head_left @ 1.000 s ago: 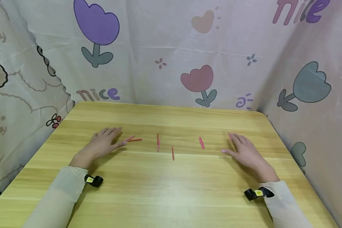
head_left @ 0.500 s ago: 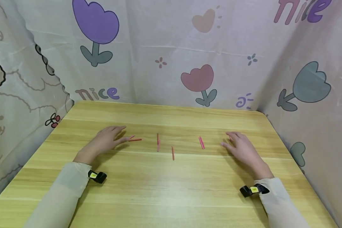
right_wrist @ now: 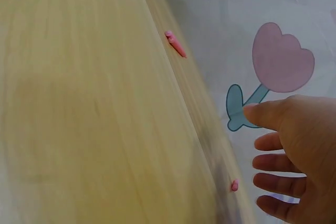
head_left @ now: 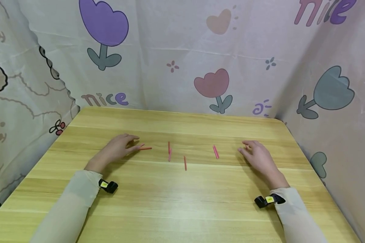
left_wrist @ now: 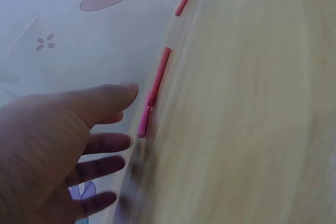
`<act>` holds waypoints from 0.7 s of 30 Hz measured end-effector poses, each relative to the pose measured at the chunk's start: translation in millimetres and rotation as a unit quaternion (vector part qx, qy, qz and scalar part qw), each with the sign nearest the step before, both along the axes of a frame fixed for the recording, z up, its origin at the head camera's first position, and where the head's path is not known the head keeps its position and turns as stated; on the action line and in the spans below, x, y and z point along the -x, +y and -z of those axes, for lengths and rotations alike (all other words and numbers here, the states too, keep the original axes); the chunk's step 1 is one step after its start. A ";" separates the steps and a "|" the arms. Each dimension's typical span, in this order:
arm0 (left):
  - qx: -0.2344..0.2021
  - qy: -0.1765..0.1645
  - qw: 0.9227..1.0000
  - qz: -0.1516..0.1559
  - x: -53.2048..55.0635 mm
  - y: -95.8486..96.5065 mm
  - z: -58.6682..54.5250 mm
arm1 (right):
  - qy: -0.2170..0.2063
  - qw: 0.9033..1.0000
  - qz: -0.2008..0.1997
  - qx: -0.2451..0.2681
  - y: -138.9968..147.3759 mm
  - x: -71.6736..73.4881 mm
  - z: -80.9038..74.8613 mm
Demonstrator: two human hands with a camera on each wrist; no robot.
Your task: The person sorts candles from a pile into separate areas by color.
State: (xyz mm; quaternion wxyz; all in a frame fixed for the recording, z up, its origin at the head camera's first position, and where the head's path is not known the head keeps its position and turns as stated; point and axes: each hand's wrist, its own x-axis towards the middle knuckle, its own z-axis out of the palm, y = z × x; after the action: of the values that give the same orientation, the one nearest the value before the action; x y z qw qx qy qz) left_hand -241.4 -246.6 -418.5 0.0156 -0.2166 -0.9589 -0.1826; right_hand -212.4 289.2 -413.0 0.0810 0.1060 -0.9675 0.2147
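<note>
Thin red and pink sticks lie scattered over the wooden table. My left hand [head_left: 120,147] hovers just left of a crossed pair, a red stick [head_left: 145,148] and a pink stick [head_left: 142,144] that the thumb partly covers. In the left wrist view its fingers are spread and relaxed with nothing between them, the thumb tip close to the pink stick [left_wrist: 144,123]. My right hand [head_left: 258,157] is held over the table's right side, fingers loosely bent and holding nothing. Below its fingers in the right wrist view shows the end of a pinkish stick [right_wrist: 234,185], hidden by the hand in the head view.
Between the hands lie a touching red and pink pair [head_left: 169,151], a single red stick [head_left: 185,163] and another pair [head_left: 216,152]. The wooden table [head_left: 182,202] ends at a printed cloth backdrop [head_left: 158,84], which also hangs on both sides.
My left hand has moved right, over the left ends of the crossed sticks. The right hand has shifted slightly left with its fingers bending more, now covering the stick under it. The sticks have not moved.
</note>
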 end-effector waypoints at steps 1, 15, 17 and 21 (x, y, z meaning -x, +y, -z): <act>-0.003 0.002 1.000 0.002 0.6 0.8 0.1 | -0.002 1.000 0.001 0.002 -0.8 0.3 0.2; -0.004 0.013 1.000 0.022 10.5 9.5 6.6 | -0.028 0.999 -0.016 0.033 -31.4 9.2 1.0; -0.004 0.012 1.000 0.021 9.8 10.3 7.2 | -0.031 0.999 -0.023 0.035 -36.0 11.1 2.6; -0.009 0.013 1.000 0.024 8.3 12.4 7.5 | -0.027 0.998 -0.031 0.042 -45.0 14.4 5.1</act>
State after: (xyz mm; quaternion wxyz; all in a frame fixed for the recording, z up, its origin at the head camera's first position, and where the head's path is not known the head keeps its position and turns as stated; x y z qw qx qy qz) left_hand -249.7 -234.1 -426.0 0.0254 -0.2420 -0.9514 -0.1888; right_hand -226.8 244.2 -418.1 0.0526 0.1269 -0.9557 0.2604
